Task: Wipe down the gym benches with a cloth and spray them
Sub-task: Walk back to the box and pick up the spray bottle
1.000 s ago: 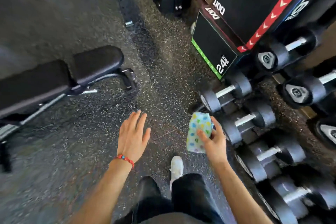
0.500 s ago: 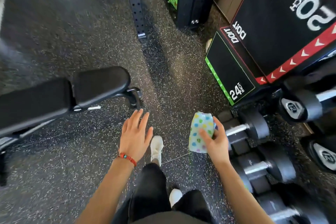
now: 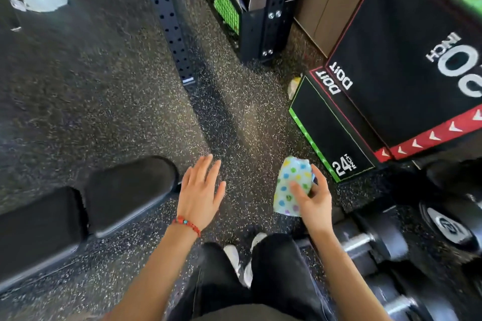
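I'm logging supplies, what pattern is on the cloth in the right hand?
The cloth is pale blue-white with multicoloured polka dots, clearest in the head view.

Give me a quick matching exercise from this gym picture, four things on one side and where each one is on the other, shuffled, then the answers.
Things:
1. cloth
2. bench
3. bracelet
4. plyo box

Places:
A. on the left wrist
B. top right, beside the dumbbells
C. held in the right hand
D. low on the left, beside the left hand

Pairs: 1-C, 2-D, 3-A, 4-B
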Action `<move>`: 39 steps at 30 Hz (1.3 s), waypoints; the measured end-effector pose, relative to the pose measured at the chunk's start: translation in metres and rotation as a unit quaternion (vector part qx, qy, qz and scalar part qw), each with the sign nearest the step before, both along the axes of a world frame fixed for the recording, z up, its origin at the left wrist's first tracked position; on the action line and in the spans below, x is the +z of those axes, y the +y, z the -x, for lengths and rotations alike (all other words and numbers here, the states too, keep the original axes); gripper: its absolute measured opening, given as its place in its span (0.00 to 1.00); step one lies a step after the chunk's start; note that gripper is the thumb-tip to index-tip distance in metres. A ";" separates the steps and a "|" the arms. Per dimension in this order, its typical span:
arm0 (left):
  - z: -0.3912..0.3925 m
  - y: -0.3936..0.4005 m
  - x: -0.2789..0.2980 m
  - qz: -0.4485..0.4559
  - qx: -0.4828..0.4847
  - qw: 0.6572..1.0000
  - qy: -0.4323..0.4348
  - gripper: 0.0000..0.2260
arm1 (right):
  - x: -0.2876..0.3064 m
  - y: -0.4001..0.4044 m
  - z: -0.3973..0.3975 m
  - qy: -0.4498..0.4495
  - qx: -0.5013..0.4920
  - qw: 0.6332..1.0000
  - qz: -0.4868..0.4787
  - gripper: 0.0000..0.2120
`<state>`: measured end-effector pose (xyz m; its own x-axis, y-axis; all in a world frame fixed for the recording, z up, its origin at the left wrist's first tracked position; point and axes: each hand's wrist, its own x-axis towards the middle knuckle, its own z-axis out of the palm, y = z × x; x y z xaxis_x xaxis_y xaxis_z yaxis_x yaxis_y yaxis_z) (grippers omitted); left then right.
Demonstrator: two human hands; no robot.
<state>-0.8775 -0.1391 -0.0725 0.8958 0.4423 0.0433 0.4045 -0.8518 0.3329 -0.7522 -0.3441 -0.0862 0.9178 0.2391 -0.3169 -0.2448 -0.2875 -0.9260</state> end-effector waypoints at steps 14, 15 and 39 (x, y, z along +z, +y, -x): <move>-0.256 0.065 0.011 -0.009 -0.047 0.999 -0.006 0.19 | 0.002 0.067 -0.232 0.000 -0.032 0.999 -0.021 0.25; -0.274 0.068 0.013 -0.009 -0.053 0.999 -0.005 0.19 | 0.003 0.070 -0.247 0.000 -0.037 0.999 -0.022 0.25; -0.662 0.112 0.023 0.002 -0.472 0.881 -0.036 0.20 | 0.023 0.117 -0.432 -0.025 -0.478 0.877 -0.029 0.26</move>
